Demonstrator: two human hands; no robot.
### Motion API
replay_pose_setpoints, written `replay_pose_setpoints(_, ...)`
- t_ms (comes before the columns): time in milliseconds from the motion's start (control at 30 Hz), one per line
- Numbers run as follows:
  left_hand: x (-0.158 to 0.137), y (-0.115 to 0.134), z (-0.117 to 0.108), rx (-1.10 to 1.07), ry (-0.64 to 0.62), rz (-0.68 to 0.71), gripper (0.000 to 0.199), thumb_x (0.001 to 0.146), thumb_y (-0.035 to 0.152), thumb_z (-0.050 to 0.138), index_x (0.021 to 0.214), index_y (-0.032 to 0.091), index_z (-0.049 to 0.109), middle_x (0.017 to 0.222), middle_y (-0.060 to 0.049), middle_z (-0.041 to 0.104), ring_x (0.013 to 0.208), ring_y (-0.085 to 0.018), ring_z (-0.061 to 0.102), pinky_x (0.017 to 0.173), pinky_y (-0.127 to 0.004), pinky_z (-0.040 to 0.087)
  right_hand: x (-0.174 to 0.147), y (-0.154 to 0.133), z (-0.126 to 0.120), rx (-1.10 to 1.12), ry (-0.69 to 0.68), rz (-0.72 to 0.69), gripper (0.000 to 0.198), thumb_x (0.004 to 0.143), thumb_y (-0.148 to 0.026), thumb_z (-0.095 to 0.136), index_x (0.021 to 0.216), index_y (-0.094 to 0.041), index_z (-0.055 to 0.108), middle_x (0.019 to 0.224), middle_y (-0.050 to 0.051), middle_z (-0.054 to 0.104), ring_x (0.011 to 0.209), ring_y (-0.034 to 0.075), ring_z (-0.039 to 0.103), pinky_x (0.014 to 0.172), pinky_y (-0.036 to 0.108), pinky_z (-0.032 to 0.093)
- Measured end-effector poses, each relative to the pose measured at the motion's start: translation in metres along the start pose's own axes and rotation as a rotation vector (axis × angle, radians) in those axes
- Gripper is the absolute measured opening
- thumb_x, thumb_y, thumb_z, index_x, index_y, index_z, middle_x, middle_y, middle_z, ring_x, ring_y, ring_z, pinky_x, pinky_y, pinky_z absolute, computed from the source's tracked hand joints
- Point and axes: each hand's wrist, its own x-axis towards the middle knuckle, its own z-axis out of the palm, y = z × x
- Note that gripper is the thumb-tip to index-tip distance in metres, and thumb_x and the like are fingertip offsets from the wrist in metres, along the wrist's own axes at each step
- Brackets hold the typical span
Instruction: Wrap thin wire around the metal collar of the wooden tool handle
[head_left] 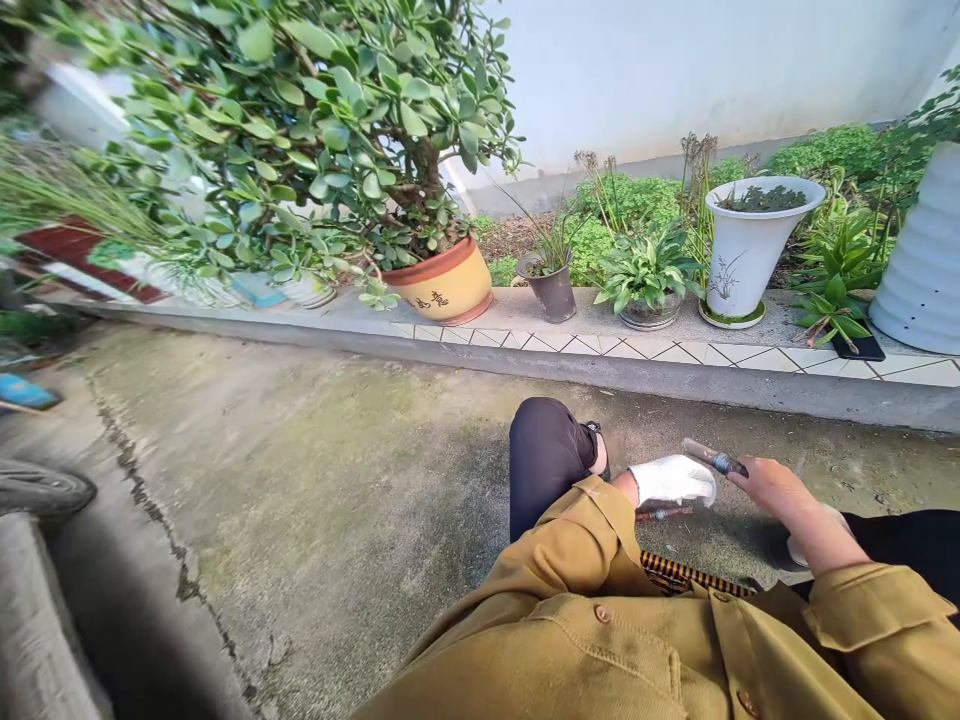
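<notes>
My left hand (675,480) wears a white glove, its fingers curled down and partly hidden. I cannot make out what, if anything, is in them. Just below the glove shows a reddish-brown rod (679,512) with a greyish band. My bare right hand (776,492) is wrapped round the dark handle of a knife-like tool (699,452). Its flat, brownish blade points left, above the gloved fingers, and a bluish-grey binding circles it near the handle. Both hands are low in front of my body, between my knees.
A raised, tiled ledge (600,345) runs across ahead, bearing a yellow pot (442,290) with a large succulent, a small dark pot (553,292), a white flared pot (742,250) and a black phone-like slab (859,345). Cracked concrete (315,480) lies left, with a wheel (45,487) at the edge.
</notes>
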Motion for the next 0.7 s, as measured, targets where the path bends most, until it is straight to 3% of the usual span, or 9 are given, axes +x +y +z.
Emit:
replay_pose_setpoints(100,-0.004,0.004,-0.007,0.179,0.012,-0.012,0.015,0.088,0.027,0.064,0.079,0.016,0.069,0.073,0.000,0.061,0.069,-0.012,0.049,0.071,-0.027,0.040,-0.004,-0.008,0.006,-0.013,-0.109,-0.097,0.030,0.097,-0.032,0.054,0.109,-0.015,0.076,0.107,0.022,0.077,0.100,0.034,0.073,0.080,0.038,0.049)
replay_pose_setpoints(200,-0.003,0.005,-0.010,0.237,-0.012,-0.027,0.013,0.086,0.026,0.066,0.078,0.016,0.069,0.072,0.000,0.061,0.070,-0.013,0.050,0.073,-0.027,0.042,-0.009,-0.011,0.010,0.081,-0.291,-0.197,0.018,0.089,-0.034,0.067,0.095,-0.021,0.077,0.081,0.009,0.075,0.076,0.024,0.071,0.071,0.032,0.049)
replay_pose_setpoints(300,0.001,0.003,-0.010,0.097,-0.048,-0.031,0.009,0.083,0.024,0.071,0.080,0.015,0.070,0.077,-0.002,0.065,0.075,-0.015,0.054,0.074,-0.027,0.044,-0.018,-0.005,0.000,0.379,-0.625,-0.333,0.032,0.083,-0.052,0.073,0.091,-0.021,0.073,0.070,0.001,0.068,0.058,0.015,0.060,0.058,0.027,0.045)
replay_pose_setpoints(367,0.006,0.002,-0.010,-0.007,-0.048,-0.050,0.010,0.085,0.024,0.069,0.083,0.014,0.070,0.079,-0.002,0.066,0.075,-0.014,0.055,0.072,-0.027,0.044,-0.025,0.004,-0.013,0.611,-0.693,-0.430,0.047,0.082,-0.064,0.072,0.097,-0.019,0.070,0.075,0.002,0.068,0.062,0.014,0.058,0.059,0.026,0.044)
replay_pose_setpoints(433,0.009,0.003,-0.010,-0.088,-0.018,-0.059,0.014,0.089,0.025,0.063,0.085,0.013,0.069,0.082,-0.003,0.066,0.070,-0.012,0.053,0.068,-0.026,0.044,-0.029,0.014,-0.027,0.802,-0.536,-0.446,0.052,0.085,-0.070,0.066,0.091,-0.018,0.066,0.079,0.002,0.066,0.064,0.012,0.056,0.061,0.025,0.043)
replay_pose_setpoints(567,0.006,0.006,-0.006,-0.152,-0.001,-0.028,0.021,0.091,0.030,0.061,0.084,0.013,0.069,0.082,-0.003,0.064,0.064,-0.009,0.047,0.067,-0.025,0.045,-0.018,0.031,-0.032,0.990,-0.117,-0.257,0.056,0.085,-0.075,0.060,0.080,-0.020,0.060,0.075,0.002,0.061,0.062,0.013,0.052,0.061,0.027,0.044)
replay_pose_setpoints(633,0.002,0.008,-0.003,-0.136,-0.019,-0.026,0.022,0.088,0.034,0.066,0.085,0.013,0.071,0.080,-0.003,0.063,0.067,-0.011,0.048,0.068,-0.027,0.046,-0.004,0.035,-0.023,1.001,0.017,-0.138,0.054,0.085,-0.075,0.056,0.080,-0.021,0.059,0.076,0.003,0.062,0.061,0.015,0.053,0.060,0.029,0.045)
replay_pose_setpoints(700,-0.001,0.010,-0.001,-0.129,-0.021,-0.026,0.023,0.086,0.036,0.069,0.087,0.013,0.072,0.081,-0.005,0.065,0.071,-0.013,0.051,0.071,-0.029,0.047,0.010,0.037,-0.012,0.848,0.080,-0.031,0.047,0.088,-0.067,0.053,0.084,-0.022,0.061,0.077,0.006,0.065,0.062,0.018,0.057,0.060,0.031,0.046)
